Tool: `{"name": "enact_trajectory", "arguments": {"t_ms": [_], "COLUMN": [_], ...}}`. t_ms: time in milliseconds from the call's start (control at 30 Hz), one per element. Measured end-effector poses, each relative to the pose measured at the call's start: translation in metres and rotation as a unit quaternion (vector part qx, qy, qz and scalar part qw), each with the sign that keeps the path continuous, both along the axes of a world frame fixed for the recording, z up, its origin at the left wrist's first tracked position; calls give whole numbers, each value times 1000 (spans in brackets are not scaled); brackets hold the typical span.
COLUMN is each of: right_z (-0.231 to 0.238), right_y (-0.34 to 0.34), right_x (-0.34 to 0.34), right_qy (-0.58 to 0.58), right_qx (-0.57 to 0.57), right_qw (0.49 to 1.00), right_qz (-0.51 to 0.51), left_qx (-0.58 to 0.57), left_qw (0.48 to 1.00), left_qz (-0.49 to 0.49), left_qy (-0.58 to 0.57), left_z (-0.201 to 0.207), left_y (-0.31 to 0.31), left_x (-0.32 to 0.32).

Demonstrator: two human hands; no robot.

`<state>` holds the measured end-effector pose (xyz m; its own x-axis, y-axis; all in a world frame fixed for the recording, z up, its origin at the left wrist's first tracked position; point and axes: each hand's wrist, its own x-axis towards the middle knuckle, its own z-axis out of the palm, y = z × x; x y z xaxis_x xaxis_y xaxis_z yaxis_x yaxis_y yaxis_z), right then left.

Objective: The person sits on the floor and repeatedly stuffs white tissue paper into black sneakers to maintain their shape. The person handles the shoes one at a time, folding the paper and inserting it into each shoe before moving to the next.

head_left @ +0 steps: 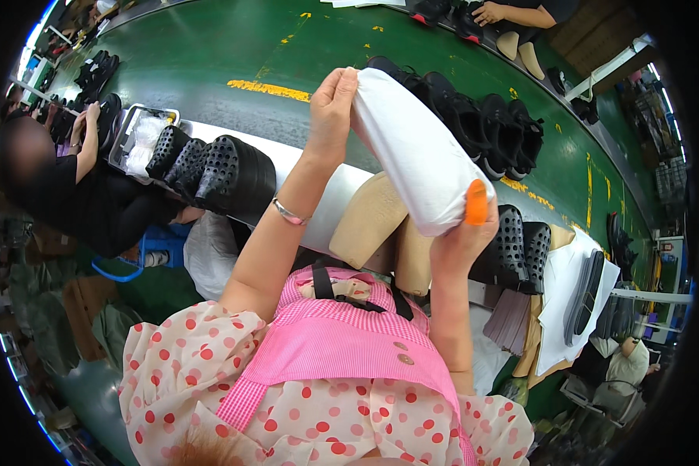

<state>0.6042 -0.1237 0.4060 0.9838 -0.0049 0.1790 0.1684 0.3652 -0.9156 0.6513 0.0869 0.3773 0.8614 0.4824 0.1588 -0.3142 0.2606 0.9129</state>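
Grip: bare left hand (332, 113) pinches top of long white sheet-like piece (418, 147), upper centre | right hand (460, 245), orange fingertip cover (476, 203), clasps lower end | tan foot-shaped form (367, 221), centre

Looks like a shoe workshop, given black shoes (499, 128) at the near edge of the green surface (202, 54) and lasts (369, 221).

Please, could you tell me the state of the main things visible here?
White piece: held up
Left hand: closed on the piece's upper-left end
Right hand: closed on the piece's lower-right end
Orange finger cover: worn on right hand
Beige forms: partly hidden
Black perforated blocks at left: standing side by side
Black shoes: grouped on the green surface
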Motion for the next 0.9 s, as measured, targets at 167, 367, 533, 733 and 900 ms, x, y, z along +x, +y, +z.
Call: {"name": "enact_trajectory", "arguments": {"t_ms": [167,367,533,733,900], "right_z": [-5,-7,-12,-8,-18], "right_y": [-12,-1,-4,-2,4], "right_x": [14,14,17,22,21], "right_qy": [76,49,39,97,152], "right_qx": [71,89,73,147,220], "right_qw": [995,994,996,984,963], "right_qz": [2,-35,-32,-19,21], "left_qx": [-61,244,70,-120,-237], "left_qw": [997,941,984,988,969], "left_qz": [-4,227,156,72,67], "left_qy": [39,55,46,58,33], "left_z": [7,-4,-10,-5,6], "left_y": [-5,-26,-23,-28,-32], "left_x": [-3,-1,0,0,-5]}}
